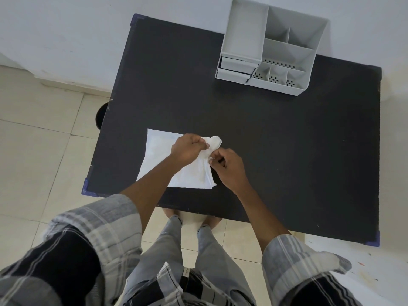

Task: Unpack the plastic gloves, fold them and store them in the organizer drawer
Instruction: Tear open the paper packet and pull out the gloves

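Both hands meet over the near-left part of the desk [265, 140]: we see the left hand [187, 150] and right hand [227, 167] each pinching the upper right corner of the white plastic glove packet [159, 155], which lies flat there. The grey organizer [271, 47], drawers [236, 67] facing us, stands well apart at the far edge.

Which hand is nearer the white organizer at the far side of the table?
Right. The right hand sits nearer the organizer, almost straight below it in the view; the left hand is further to the left. Both pinch the glove packet.
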